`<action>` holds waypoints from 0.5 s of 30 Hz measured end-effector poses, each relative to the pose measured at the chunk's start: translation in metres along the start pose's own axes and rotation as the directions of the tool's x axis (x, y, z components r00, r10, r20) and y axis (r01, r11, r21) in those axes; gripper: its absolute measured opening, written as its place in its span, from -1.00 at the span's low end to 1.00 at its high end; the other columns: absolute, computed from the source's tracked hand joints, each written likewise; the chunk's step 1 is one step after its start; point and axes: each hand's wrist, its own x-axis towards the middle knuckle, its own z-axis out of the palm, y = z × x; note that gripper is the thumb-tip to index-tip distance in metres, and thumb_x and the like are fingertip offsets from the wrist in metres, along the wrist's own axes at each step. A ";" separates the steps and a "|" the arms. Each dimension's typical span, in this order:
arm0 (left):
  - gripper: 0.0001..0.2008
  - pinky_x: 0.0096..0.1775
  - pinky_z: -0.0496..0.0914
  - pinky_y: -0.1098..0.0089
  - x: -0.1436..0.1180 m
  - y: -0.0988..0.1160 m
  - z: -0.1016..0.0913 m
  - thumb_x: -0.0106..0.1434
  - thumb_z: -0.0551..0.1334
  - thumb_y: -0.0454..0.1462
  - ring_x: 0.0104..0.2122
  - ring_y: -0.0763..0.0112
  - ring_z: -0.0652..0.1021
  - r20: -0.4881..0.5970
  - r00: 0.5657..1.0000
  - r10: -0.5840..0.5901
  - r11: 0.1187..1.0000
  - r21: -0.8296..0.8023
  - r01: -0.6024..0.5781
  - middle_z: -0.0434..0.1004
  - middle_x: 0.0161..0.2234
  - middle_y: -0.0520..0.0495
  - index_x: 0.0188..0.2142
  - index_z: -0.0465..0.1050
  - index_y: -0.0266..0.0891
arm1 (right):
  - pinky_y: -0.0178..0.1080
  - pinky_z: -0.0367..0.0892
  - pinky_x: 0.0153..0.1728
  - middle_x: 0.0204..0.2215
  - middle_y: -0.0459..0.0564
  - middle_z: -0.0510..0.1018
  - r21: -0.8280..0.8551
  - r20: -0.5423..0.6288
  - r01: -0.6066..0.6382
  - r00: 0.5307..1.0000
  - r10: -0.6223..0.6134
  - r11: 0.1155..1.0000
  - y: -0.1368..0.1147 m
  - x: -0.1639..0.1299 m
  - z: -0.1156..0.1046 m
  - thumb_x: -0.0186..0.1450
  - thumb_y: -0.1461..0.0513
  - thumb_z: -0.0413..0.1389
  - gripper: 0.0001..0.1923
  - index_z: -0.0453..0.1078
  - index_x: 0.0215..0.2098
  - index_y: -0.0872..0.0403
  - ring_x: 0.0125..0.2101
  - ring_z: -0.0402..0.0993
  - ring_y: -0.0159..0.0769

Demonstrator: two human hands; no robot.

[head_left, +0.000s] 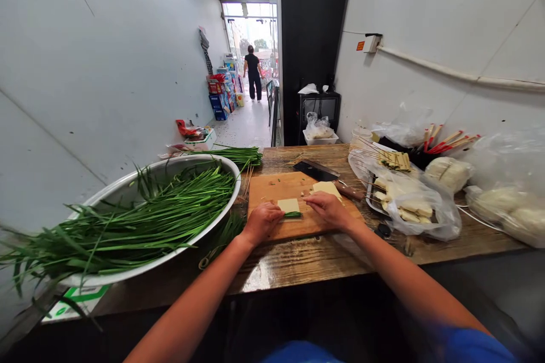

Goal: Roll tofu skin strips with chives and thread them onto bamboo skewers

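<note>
1. The cutting board (281,190) lay near the wooden table's (306,261) front edge, with bare board behind the hands.
2. One tofu-skin square (289,205) lay between the hands, chive pieces (293,215) at its near edge.
3. The left hand (261,222) and right hand (328,210) each pinched the chive bundle's ends, fingers curled.
4. One cleaver (317,171) rested behind; one chive-filled basin (149,210) stood left.

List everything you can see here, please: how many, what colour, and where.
cutting board: one, brown wood, table centre
tofu sheet: one, pale yellow, on the board between the hands
chive bundle: one, green, at that sheet's near edge
tofu sheet stack: one, pale, board's right side
cleaver: one, dark blade, behind the board
bowl: one, white, left, full of chives
bagged tray: one, clear plastic, right
skewers: several, red-tipped, far right
person: one, in black, far doorway
left hand: on the board
right hand: on the board
</note>
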 end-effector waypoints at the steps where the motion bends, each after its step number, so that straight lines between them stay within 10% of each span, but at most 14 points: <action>1: -0.73 -0.26 0.29 0.36 0.000 0.000 0.000 0.28 0.08 -0.21 -0.37 0.37 0.47 0.000 1.000 0.004 1.000 0.012 -0.004 0.54 -0.38 -0.13 -0.34 0.55 -0.19 | -0.24 0.28 -0.22 -0.31 0.03 0.53 -0.011 0.016 0.006 1.000 -0.006 1.000 0.000 0.000 0.001 0.29 0.27 0.00 -0.80 0.47 -0.23 0.07 -0.28 0.40 -0.30; 15: -0.72 -0.24 0.27 0.36 -0.001 0.002 -0.003 0.30 0.04 -0.26 -0.31 0.35 0.37 0.039 0.997 0.072 0.977 0.199 -0.078 0.48 -0.37 -0.11 -0.35 0.53 -0.18 | -0.34 0.18 -0.36 -0.43 -0.03 0.43 -0.148 0.154 0.149 0.980 -0.126 0.978 -0.006 0.004 0.030 0.28 0.28 0.03 -0.81 0.47 -0.43 0.10 -0.36 0.30 -0.38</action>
